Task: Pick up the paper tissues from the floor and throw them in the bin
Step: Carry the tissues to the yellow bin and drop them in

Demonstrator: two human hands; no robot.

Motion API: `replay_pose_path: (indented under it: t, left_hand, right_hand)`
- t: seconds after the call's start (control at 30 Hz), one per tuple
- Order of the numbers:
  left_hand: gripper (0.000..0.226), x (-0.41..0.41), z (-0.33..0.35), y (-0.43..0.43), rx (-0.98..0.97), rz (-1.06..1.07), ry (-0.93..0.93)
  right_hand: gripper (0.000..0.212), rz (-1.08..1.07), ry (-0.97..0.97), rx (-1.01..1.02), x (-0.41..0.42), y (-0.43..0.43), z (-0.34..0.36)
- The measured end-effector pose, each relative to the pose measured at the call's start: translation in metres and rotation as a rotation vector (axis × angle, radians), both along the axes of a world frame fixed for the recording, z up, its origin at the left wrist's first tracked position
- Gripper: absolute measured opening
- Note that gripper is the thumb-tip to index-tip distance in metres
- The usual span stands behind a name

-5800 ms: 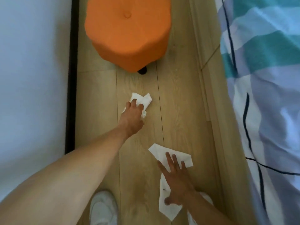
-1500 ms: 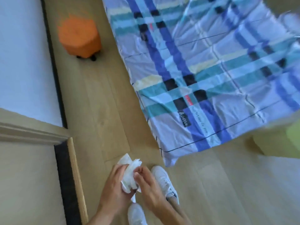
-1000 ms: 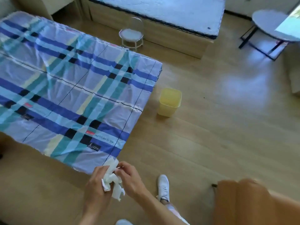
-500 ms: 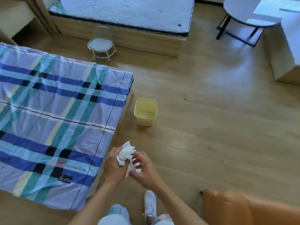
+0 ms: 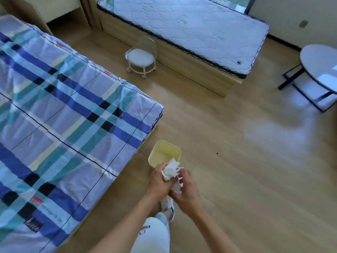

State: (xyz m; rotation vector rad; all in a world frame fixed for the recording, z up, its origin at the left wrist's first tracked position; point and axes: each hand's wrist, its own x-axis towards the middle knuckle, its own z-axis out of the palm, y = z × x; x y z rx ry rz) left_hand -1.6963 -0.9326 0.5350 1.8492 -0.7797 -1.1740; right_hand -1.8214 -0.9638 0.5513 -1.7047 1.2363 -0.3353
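Tissues now nearer bin.

- You picked the paper tissues up off the floor by the orange stool, which is out of sight now.
- You bunched them into one wad between your left hand and right hand.
- You walked to the yellow bin; the wad now sits just over its near rim.
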Motion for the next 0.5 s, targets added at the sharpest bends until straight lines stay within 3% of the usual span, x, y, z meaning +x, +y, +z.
replay_pose_path:
  t: [0.17,0.3,0.5]
  left_hand:
    - [0.039,-0.007,0.016,-0.088,0.018,0.075,0.041]
    - [0.053,0.009,0.026,-0.142,0.036,0.14,0.046]
    - [0.06,0.038,0.023,-0.182,0.067,0.467,0.155]
  right_hand:
    - [0.049,0.044,0.034,0.002,0.004,-0.093,0.013]
    - [0.039,0.199,0.035,-0.084,0.036,-0.166,0.023]
    - [0.038,0.518,0.017,-0.096,0.091,-0.244,0.002]
